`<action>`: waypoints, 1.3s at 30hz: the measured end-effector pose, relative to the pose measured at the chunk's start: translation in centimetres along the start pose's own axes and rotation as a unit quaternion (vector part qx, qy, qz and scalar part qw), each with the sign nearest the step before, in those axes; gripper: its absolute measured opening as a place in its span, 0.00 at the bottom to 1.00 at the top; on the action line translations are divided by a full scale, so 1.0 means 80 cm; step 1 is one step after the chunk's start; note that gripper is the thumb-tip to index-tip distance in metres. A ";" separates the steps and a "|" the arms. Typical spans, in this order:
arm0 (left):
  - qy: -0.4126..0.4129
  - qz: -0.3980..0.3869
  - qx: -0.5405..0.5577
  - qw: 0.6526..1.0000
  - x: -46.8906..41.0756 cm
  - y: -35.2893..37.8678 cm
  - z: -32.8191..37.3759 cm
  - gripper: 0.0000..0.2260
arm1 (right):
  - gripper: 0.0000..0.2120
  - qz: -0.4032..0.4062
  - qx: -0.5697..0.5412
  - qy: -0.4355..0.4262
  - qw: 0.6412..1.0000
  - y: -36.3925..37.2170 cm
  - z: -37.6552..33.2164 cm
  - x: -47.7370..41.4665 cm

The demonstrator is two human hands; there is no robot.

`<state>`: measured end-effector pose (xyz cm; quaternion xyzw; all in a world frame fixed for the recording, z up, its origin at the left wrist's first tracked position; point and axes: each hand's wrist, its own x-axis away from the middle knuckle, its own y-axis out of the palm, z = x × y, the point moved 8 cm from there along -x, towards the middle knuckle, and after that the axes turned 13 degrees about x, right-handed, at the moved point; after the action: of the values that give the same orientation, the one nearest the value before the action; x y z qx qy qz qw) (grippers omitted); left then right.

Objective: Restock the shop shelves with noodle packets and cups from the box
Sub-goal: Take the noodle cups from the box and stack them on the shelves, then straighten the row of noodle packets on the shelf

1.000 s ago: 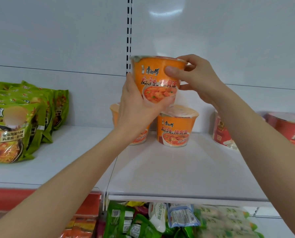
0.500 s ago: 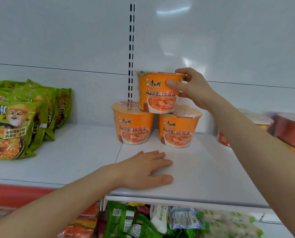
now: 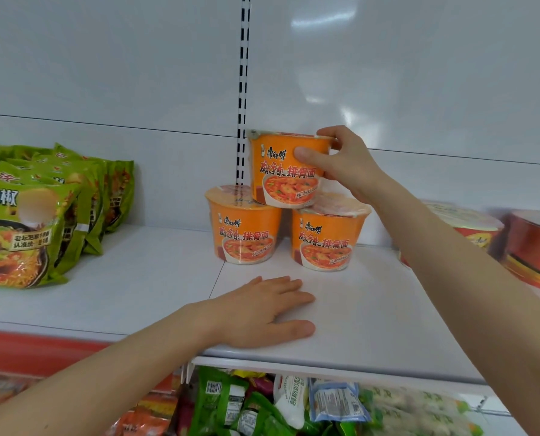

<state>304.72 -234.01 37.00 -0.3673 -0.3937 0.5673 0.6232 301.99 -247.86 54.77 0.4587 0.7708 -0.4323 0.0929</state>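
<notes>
Step (judged): stacking a third cup as a 2nd tier; not yet let go.
Task item: top orange noodle cup (image 3: 286, 171) sits across the lids of the left lower cup (image 3: 245, 234) and right lower cup (image 3: 326, 240), near the back of the shelf (image 3: 136, 278). Label faces front, cup leans slightly.
R hand: right hand (image 3: 347, 162) grasps the top cup, thumb on the front wall, fingers curled over the rim behind.
L hand: left hand (image 3: 262, 309) lies palm-down on the shelf in front of the cups, fingers straight, holding nothing.
Risk 1: top cup bridges two lids only; if released off-centre it prob. tips fwd and rolls off the shelf edge.
Risk 2: a sideways push on release could spread the lower cups, dropping the top one into the gap. Whether their rims touch: cannot tell, hidden by the top cup.
Risk 3: foil lids look soft; downward pressure may dent them.
Surface: white shelf, smooth, flat, seam running front to back under the left lower cup; likely low grip.
Room: white back panel with slotted upright (image 3: 242, 89). Green noodle packets (image 3: 26, 231) stand at left, red cups (image 3: 532, 247) at right, both well apart from the stack. Mixed packets (image 3: 293, 401) on the tier below.
Box: not in view.
</notes>
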 end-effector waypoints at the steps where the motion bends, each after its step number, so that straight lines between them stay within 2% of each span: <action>1: 0.000 0.001 0.001 1.000 0.000 0.000 0.000 0.26 | 0.31 -0.003 -0.001 0.001 1.000 0.000 0.000 0.001; 9: 0.005 0.000 -0.005 1.000 -0.001 0.002 -0.001 0.27 | 0.32 0.000 0.004 0.011 1.000 0.002 -0.002 0.008; 14: 0.013 0.010 -0.010 1.000 -0.002 0.001 -0.002 0.26 | 0.38 -0.028 0.012 0.013 0.999 0.000 -0.004 0.012; 16: 0.016 0.013 -0.014 1.000 -0.002 -0.001 0.001 0.26 | 0.39 -0.003 0.014 0.005 1.000 -0.012 -0.006 0.016; 18: 0.023 0.024 -0.022 0.999 -0.001 -0.005 0.005 0.26 | 0.34 0.067 0.032 -0.014 0.997 -0.034 -0.009 0.026; 21: 0.028 0.045 -0.065 0.997 0.005 -0.013 0.014 0.29 | 0.18 0.165 0.096 -0.051 0.980 -0.059 -0.016 0.045; 24: 0.053 0.094 -0.125 0.986 0.015 -0.026 0.028 0.45 | 0.12 0.162 0.135 -0.091 0.973 -0.053 -0.027 0.060; 26: 0.080 0.141 -0.140 0.977 0.026 -0.034 0.036 0.49 | 0.12 0.146 0.152 -0.114 0.971 -0.044 -0.039 0.069; 29: 0.112 0.206 -0.144 0.961 0.057 -0.045 0.047 0.45 | 0.11 0.121 0.154 -0.153 0.969 -0.026 -0.066 0.087; 34: 0.117 0.307 -0.199 0.923 0.131 -0.071 0.042 0.29 | 0.11 0.049 0.145 -0.214 0.965 0.027 -0.127 0.109; 37: 0.090 0.325 -0.206 0.919 0.183 -0.082 0.025 0.21 | 0.12 0.028 0.145 -0.240 0.959 0.067 -0.170 0.118; 39: 0.055 0.323 -0.214 0.920 0.222 -0.087 0.007 0.20 | 0.13 0.008 0.145 -0.255 0.956 0.100 -0.199 0.126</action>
<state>307.93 -216.88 44.82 -0.6299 -0.3304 0.6190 0.3330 306.70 -227.94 54.38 0.3484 0.6464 -0.6414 0.2222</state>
